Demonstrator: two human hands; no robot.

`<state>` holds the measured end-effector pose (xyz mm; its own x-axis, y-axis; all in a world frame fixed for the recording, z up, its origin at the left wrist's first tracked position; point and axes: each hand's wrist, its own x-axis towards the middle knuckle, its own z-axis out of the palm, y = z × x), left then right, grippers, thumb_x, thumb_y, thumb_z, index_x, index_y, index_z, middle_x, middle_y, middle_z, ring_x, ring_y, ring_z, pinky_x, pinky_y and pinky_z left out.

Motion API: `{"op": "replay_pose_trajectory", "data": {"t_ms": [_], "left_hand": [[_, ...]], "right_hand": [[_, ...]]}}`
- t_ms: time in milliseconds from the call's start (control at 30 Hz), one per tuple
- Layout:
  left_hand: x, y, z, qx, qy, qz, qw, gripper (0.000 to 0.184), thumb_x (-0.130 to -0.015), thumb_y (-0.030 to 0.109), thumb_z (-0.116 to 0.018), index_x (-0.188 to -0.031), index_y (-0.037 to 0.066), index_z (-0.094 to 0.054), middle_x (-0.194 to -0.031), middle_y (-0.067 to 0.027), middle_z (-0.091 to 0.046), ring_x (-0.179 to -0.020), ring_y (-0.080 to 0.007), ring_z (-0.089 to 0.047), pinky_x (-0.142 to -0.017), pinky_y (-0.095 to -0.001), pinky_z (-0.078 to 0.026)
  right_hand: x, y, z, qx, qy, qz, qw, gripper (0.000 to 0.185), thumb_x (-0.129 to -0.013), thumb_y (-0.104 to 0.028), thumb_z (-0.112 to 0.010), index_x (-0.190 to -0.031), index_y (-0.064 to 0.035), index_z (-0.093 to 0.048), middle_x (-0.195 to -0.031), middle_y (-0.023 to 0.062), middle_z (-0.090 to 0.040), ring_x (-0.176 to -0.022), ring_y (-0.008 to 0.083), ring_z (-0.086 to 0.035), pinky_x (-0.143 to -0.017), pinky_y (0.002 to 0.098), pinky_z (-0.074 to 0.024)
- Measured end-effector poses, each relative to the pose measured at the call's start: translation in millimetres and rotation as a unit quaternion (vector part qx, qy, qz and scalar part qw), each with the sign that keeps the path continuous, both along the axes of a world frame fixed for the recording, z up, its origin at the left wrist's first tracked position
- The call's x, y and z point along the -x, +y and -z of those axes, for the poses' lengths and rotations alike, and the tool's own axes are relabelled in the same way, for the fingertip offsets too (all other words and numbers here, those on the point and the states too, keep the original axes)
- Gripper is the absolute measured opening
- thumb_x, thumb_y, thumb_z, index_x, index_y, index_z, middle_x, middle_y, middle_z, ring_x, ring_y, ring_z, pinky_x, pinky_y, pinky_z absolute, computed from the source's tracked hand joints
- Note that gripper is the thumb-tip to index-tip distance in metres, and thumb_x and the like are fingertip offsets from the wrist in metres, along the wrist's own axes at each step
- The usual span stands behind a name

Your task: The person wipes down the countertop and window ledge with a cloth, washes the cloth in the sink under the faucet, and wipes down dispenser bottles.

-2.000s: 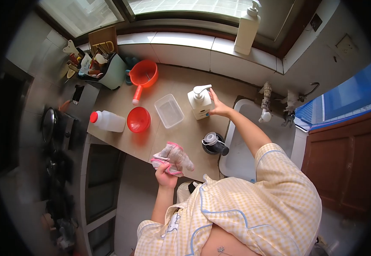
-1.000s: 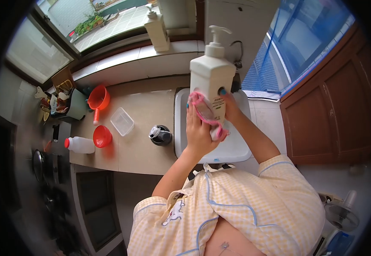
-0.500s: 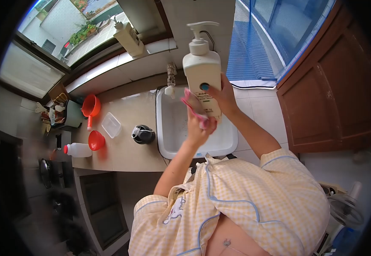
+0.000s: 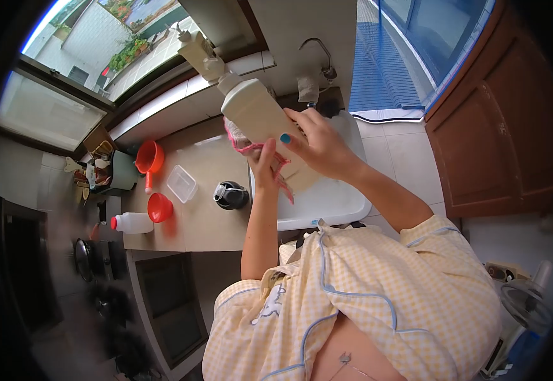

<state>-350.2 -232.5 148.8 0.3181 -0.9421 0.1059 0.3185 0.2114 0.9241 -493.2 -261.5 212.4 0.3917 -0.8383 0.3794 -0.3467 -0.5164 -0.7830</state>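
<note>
A white pump bottle (image 4: pixel 260 114) is tilted to the upper left, held above the white sink (image 4: pixel 352 184). Around its lower right part my right hand (image 4: pixel 324 146) is closed, with the thumb lying across it. My left hand (image 4: pixel 265 165) holds a white cloth with a pink edge (image 4: pixel 244 141) against the near side of the bottle. Part of the cloth shows beyond the bottle's left edge, and part hangs below my left fingers.
A black bottle (image 4: pixel 230 195) stands on the counter (image 4: pixel 209 222) left of the sink. Farther left are a clear container (image 4: pixel 182 183), red bowl (image 4: pixel 160 207), red ladle (image 4: pixel 150 157), red-capped bottle (image 4: pixel 133 223) and utensil holder (image 4: pixel 122 171). Another pump bottle (image 4: pixel 197 56) stands on the sill.
The pump bottle has gone from the counter into both hands above the sink, and since the last earlier frame it has tipped to the left. The cloth now reaches its left side.
</note>
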Motion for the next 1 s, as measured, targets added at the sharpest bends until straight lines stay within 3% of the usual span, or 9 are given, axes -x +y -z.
{"op": "replay_pose_trajectory", "data": {"t_ms": [100,233,367,533,667,733,767,833,1000], "left_hand": [[-10,13,-9,0.011,0.160,0.057,0.985,0.048,-0.072,0.031,-0.056,-0.110,0.003,-0.046,-0.095,-0.0108,-0.055,-0.085,-0.0198,-0.055,-0.073,-0.0309,-0.046],[-20,26,-2,0.019,0.266,0.084,0.960,0.055,-0.071,0.035,-0.054,-0.115,0.003,-0.042,-0.102,-0.0133,-0.053,-0.089,-0.0238,-0.055,-0.076,-0.0360,-0.047],[-31,22,26,0.058,0.294,0.121,0.946,0.076,-0.068,0.052,-0.048,-0.126,0.006,-0.032,-0.117,-0.0178,-0.044,-0.099,-0.0329,-0.051,-0.081,-0.0460,-0.045],[-28,29,33,0.083,0.360,0.123,0.921,0.068,-0.071,0.048,-0.047,-0.124,0.007,-0.035,-0.116,-0.0160,-0.047,-0.101,-0.0305,-0.051,-0.081,-0.0446,-0.046],[-19,36,39,0.093,0.391,0.086,0.912,0.064,-0.072,0.045,-0.047,-0.123,0.008,-0.037,-0.116,-0.0142,-0.048,-0.101,-0.0283,-0.051,-0.082,-0.0432,-0.046],[-11,38,44,0.085,0.406,0.054,0.908,0.065,-0.072,0.047,-0.046,-0.124,0.009,-0.037,-0.116,-0.0141,-0.048,-0.101,-0.0284,-0.051,-0.082,-0.0431,-0.046],[-6,38,46,0.080,0.414,0.039,0.906,0.065,-0.072,0.048,-0.045,-0.124,0.010,-0.037,-0.116,-0.0141,-0.048,-0.101,-0.0284,-0.051,-0.082,-0.0430,-0.046],[0,44,41,0.075,0.429,0.081,0.897,0.067,-0.071,0.050,-0.044,-0.124,0.010,-0.037,-0.117,-0.0143,-0.047,-0.101,-0.0288,-0.051,-0.082,-0.0431,-0.045],[11,52,39,0.072,0.436,0.123,0.888,0.071,-0.070,0.052,-0.047,-0.126,0.010,-0.035,-0.117,-0.0148,-0.047,-0.102,-0.0302,-0.051,-0.082,-0.0437,-0.045]], "right_hand": [[1,-8,4,-0.142,-0.117,-0.130,0.974,0.062,-0.086,-0.052,-0.035,-0.112,0.0017,-0.050,-0.100,0.0103,-0.052,-0.093,0.0182,-0.052,-0.080,0.0276,-0.0422],[7,-11,11,-0.366,-0.284,-0.190,0.866,0.051,-0.087,-0.045,-0.041,-0.110,0.0001,-0.051,-0.101,0.0129,-0.058,-0.090,0.0179,-0.057,-0.082,0.0302,-0.0437],[10,-10,34,-0.373,-0.313,-0.185,0.853,0.042,-0.087,-0.036,-0.045,-0.109,-0.0006,-0.050,-0.100,0.0129,-0.058,-0.088,0.0173,-0.058,-0.080,0.0297,-0.0443],[15,-9,59,-0.389,-0.301,-0.116,0.863,0.035,-0.084,-0.024,-0.048,-0.111,-0.0015,-0.047,-0.101,0.0123,-0.057,-0.085,0.0159,-0.059,-0.079,0.0296,-0.0448],[12,-9,65,-0.390,-0.362,-0.165,0.831,0.045,-0.084,-0.031,-0.048,-0.117,-0.0011,-0.044,-0.110,0.0128,-0.053,-0.092,0.0182,-0.056,-0.083,0.0316,-0.0424],[12,-12,57,-0.477,-0.506,-0.273,0.665,0.061,-0.084,-0.045,-0.043,-0.125,-0.0008,-0.037,-0.124,0.0141,-0.044,-0.108,0.0229,-0.048,-0.093,0.0361,-0.0357],[14,-12,55,-0.477,-0.506,-0.271,0.666,0.061,-0.084,-0.045,-0.043,-0.125,-0.0008,-0.037,-0.124,0.0141,-0.044,-0.108,0.0229,-0.048,-0.093,0.0361,-0.0357],[19,-12,52,-0.522,-0.556,-0.342,0.549,0.073,-0.083,-0.056,-0.036,-0.130,-0.0010,-0.030,-0.133,0.0142,-0.034,-0.120,0.0262,-0.036,-0.100,0.0397,-0.0273],[26,-6,60,-0.526,-0.531,-0.356,0.561,0.070,-0.083,-0.054,-0.038,-0.130,-0.0016,-0.030,-0.131,0.0145,-0.036,-0.118,0.0254,-0.038,-0.100,0.0385,-0.0283]]}}
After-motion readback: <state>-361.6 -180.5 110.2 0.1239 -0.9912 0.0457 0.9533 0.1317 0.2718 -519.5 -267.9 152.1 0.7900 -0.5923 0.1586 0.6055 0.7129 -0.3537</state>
